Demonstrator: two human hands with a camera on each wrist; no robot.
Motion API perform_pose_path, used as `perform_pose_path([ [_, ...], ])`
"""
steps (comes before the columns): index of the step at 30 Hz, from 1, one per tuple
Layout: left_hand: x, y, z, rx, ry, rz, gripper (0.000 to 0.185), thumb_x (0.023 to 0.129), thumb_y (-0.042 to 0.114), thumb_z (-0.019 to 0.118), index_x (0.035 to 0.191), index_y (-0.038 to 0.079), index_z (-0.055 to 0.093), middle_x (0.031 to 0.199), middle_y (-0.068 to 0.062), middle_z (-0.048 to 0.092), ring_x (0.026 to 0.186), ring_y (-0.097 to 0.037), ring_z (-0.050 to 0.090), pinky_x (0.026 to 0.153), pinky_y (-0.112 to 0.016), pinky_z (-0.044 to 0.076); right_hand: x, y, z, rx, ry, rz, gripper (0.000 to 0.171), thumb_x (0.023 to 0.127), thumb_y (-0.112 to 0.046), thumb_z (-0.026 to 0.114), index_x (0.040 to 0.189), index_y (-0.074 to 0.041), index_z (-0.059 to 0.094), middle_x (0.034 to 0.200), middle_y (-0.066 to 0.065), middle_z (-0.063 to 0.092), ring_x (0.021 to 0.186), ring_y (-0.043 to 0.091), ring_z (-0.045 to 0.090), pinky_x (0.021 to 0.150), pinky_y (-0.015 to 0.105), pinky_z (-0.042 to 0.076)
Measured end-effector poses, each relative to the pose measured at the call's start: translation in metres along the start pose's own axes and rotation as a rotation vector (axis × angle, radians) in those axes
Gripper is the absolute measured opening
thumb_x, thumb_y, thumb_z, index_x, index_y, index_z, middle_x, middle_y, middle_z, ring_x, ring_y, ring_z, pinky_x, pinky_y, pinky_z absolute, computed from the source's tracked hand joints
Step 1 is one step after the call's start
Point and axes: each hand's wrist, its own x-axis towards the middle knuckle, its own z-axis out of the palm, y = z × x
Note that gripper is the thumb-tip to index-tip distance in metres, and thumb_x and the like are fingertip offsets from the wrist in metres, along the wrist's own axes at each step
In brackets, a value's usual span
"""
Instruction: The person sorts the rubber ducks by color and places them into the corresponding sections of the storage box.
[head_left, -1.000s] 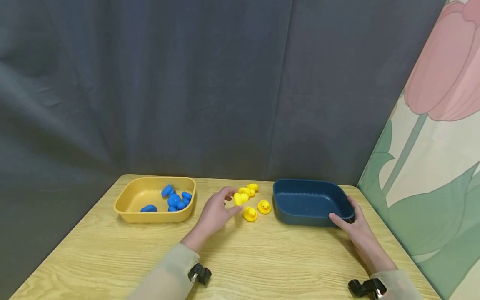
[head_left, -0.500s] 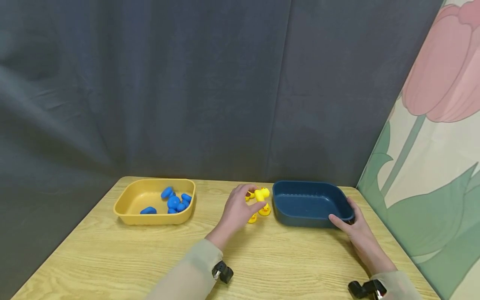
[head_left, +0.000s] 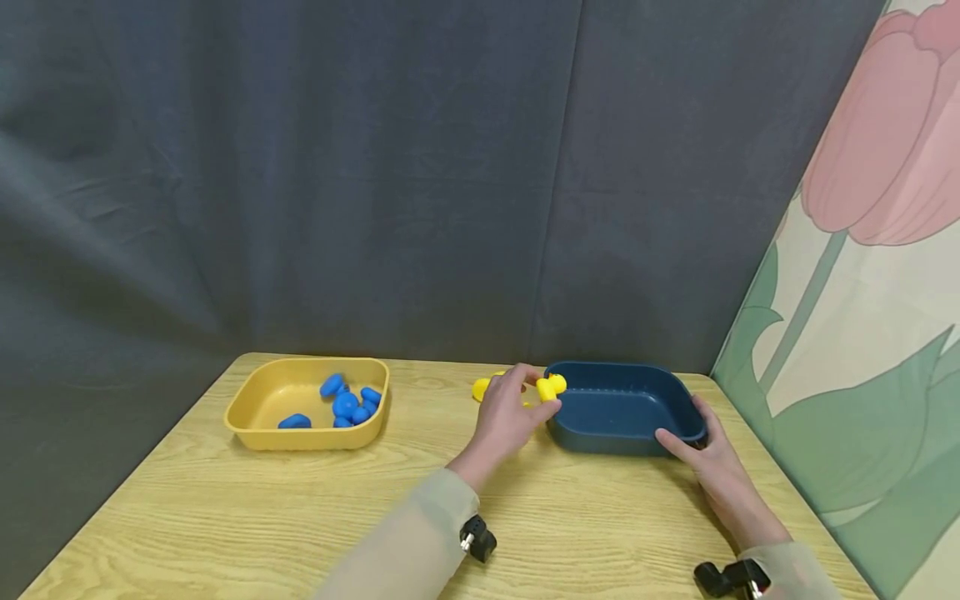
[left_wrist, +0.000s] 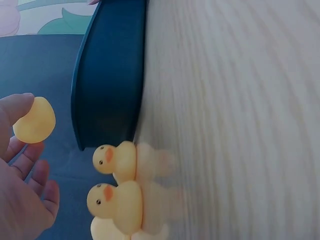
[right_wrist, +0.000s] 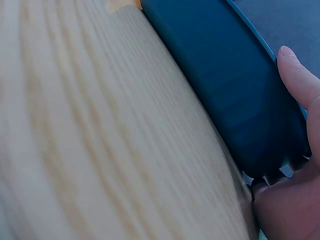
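Yellow rubber duck (head_left: 551, 386), smooth and rounded, is pinched between the thumb and fingers of the left hand (head_left: 507, 419) and held above the left rim of the blue tray (head_left: 626, 406); in the left wrist view only its rounded body (left_wrist: 34, 120) shows against the fingertips, so which way its beak points cannot be told. Blue tray: one, hard plastic, rounded-rectangular with a raised wall, long axis running left to right on the table (head_left: 225, 508). The right hand (head_left: 701, 454) grips the tray's near right corner, thumb over the rim (right_wrist: 299, 80) and fingers against the outer wall.

Further yellow ducks (left_wrist: 117, 182) on the table just left of the blue tray: two plainly seen upright with orange beaks, a third partly cut off at the frame edge in the left wrist view. From the head camera one of them (head_left: 482, 387) shows beyond the left hand.

Yellow tray (head_left: 255, 408): one, same shape, well apart to the left, holding small blue pieces (head_left: 347, 403), about six, glossy and pebble-like. Table: pale wood grain. Backdrop: dark grey cloth (head_left: 337, 183); floral panel (head_left: 862, 250) at right.
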Motion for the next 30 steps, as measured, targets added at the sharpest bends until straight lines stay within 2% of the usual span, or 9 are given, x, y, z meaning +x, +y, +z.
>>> perform_pose_path([
  [4,0.001,0.001,0.011,0.043,-0.002,-0.008,0.043,0.096,0.035,0.090,0.130,0.017,0.071,0.126,0.002,0.071,0.110,-0.021,0.056,0.088,-0.036,0.051,0.000,0.000,-0.001,0.007,-0.001,-0.002,0.109,0.109,-0.024,0.073,0.177,-0.017,-0.012,0.183,0.012,-0.017,0.167,0.039,-0.014,0.134,0.062,0.000],
  [12,0.002,0.006,0.029,0.080,-0.033,-0.037,0.043,0.097,0.038,0.089,0.132,0.020,0.071,0.131,0.005,0.072,0.122,-0.023,0.057,0.101,-0.040,0.053,-0.003,0.001,-0.003,0.014,0.004,-0.006,0.108,0.110,-0.024,0.072,0.177,-0.017,-0.013,0.183,0.013,-0.016,0.167,0.040,-0.012,0.134,0.060,0.000],
  [18,0.000,0.007,0.034,0.086,-0.040,-0.052,0.043,0.098,0.040,0.088,0.132,0.021,0.071,0.130,0.008,0.071,0.122,-0.022,0.056,0.104,-0.041,0.050,-0.002,0.001,-0.001,0.021,-0.007,-0.001,0.108,0.110,-0.026,0.071,0.177,-0.018,-0.014,0.183,0.013,-0.016,0.167,0.038,-0.011,0.134,0.057,0.001],
  [26,0.000,0.007,0.039,0.118,-0.047,-0.041,0.044,0.098,0.041,0.086,0.134,0.020,0.070,0.130,0.008,0.072,0.122,-0.022,0.056,0.107,-0.042,0.047,-0.003,0.002,-0.001,0.014,-0.007,0.009,0.107,0.111,-0.028,0.069,0.177,-0.020,-0.015,0.183,0.011,-0.015,0.168,0.037,-0.009,0.135,0.042,0.003],
  [30,0.000,0.006,0.040,0.129,-0.054,-0.022,0.050,0.100,0.041,0.085,0.141,0.019,0.069,0.136,0.006,0.071,0.127,-0.023,0.056,0.111,-0.044,0.046,-0.002,0.001,-0.003,0.014,-0.006,0.008,0.107,0.111,-0.027,0.069,0.177,-0.020,-0.015,0.183,0.010,-0.017,0.168,0.037,-0.011,0.135,0.049,0.001],
])
